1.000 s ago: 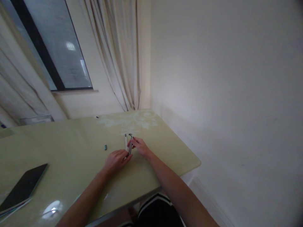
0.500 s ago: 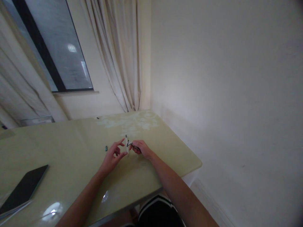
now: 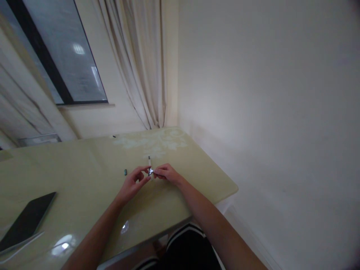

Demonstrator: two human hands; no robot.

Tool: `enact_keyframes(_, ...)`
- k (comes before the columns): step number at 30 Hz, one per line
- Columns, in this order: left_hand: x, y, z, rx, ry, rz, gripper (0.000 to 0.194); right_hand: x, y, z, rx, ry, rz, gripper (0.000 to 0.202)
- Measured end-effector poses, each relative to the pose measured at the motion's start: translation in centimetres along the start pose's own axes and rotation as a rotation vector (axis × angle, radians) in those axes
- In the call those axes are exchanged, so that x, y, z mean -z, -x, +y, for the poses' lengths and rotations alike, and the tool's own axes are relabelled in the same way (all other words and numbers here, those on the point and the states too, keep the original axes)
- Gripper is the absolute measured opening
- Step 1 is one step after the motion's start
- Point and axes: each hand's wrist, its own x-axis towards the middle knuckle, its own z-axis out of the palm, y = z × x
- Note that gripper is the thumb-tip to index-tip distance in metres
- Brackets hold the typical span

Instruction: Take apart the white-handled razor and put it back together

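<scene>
My left hand (image 3: 134,184) has its thumb and index finger at the two ends of the dark crossbar of a small T-shaped tool (image 3: 151,171), which looks like a razor. Its shiny neck points toward my right hand (image 3: 166,173), whose fingers are closed around the handle and hide most of it. Beneath the tool a slim white stick with a dark tip (image 3: 149,160) lies on the table, partly covered by my fingers. Left of my left hand lies a small dark teal piece (image 3: 125,172), too small to make out.
The glossy pale table (image 3: 84,176) meets a wall at its right side. A dark flat tablet-like object (image 3: 29,219) lies at the left, with a white cable (image 3: 24,245) by it. A tiny black item (image 3: 114,136) sits near the far edge, before the curtain (image 3: 146,67).
My left thumb and index finger have come onto the tool's crossbar, where they were apart from it before. My right fingers have shifted on the handle. The view has tilted slightly.
</scene>
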Motion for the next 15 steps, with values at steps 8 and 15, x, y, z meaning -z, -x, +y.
enact_keyframes(8, 0.4, 0.1, -0.3, 0.06, 0.025, 0.009, 0.046, 0.0, -0.4, 0.1, -0.022, -0.089, 0.089, 0.046)
enact_keyframes(15, -0.9, -3.1, -0.8, 0.0, -0.222, -0.027, 0.044, 2.2, -1.6, 0.1, 0.091, -0.247, 0.764, 0.048)
